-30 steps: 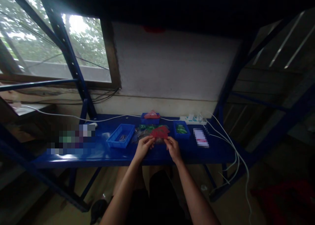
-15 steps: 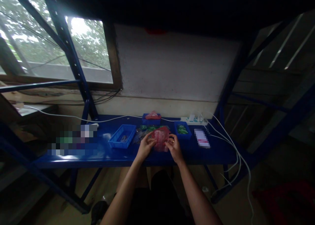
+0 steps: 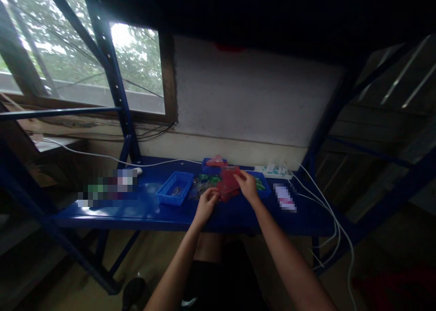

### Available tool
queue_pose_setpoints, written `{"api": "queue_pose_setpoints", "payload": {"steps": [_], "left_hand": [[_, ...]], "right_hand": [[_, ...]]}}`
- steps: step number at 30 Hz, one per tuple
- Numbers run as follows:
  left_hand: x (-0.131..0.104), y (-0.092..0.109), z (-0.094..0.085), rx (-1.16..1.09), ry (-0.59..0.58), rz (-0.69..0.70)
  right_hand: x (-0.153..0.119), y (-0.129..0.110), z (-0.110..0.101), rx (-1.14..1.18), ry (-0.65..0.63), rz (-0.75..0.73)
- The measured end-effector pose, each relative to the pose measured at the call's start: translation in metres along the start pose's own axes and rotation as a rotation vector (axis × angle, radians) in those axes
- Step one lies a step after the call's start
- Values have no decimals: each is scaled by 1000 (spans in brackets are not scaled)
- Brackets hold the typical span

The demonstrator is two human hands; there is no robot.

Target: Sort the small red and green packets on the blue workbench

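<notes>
Between my hands is red translucent plastic, seemingly bags [image 3: 229, 184]. My right hand [image 3: 246, 185] pinches its upper right part, raised a little above the table. My left hand [image 3: 207, 204] has its fingers closed at the lower left edge of the red plastic; what its fingertips hold is too small to make out. Behind and left of the hands lies a pile of clear and green plastic packets [image 3: 200, 186]. A blue tray [image 3: 163, 197] with a few small items is to the left. Another blue tray [image 3: 267, 190] holds green packets, partly hidden by my right hand.
A small blue tray [image 3: 206, 165] with red plastic stands at the back. A power strip [image 3: 272, 171] with white cables is behind right, near a blurred phone-like object [image 3: 284, 197]. Pixelated items [image 3: 109, 187] lie left on the blue table [image 3: 136, 215].
My right hand has moved up with part of the red plastic, which was spread between both hands. My left hand is now lower than my right. The camera view has shifted slightly.
</notes>
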State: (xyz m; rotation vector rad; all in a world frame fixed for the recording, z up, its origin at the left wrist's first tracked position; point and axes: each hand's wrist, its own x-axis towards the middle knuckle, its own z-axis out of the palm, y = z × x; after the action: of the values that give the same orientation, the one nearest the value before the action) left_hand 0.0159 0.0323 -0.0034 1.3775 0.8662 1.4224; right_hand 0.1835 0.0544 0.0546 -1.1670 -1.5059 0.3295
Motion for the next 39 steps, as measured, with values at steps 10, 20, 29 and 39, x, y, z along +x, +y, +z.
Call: {"api": "queue_pose_setpoints", "payload": {"steps": [10,20,29,39], "left_hand": [[-3,-2,3,46,55,6],[-2,-4,2,47,18,-4],[-2,2,0,130,1,38],[-4,3,-1,204,-86,49]], "right_hand": [[86,-3,79,-633,-540,-102],[84,10,48,-611,-496,-105],[25,19,3,-504,-838,-201],[15,2,3,-654,-615,-141]]}}
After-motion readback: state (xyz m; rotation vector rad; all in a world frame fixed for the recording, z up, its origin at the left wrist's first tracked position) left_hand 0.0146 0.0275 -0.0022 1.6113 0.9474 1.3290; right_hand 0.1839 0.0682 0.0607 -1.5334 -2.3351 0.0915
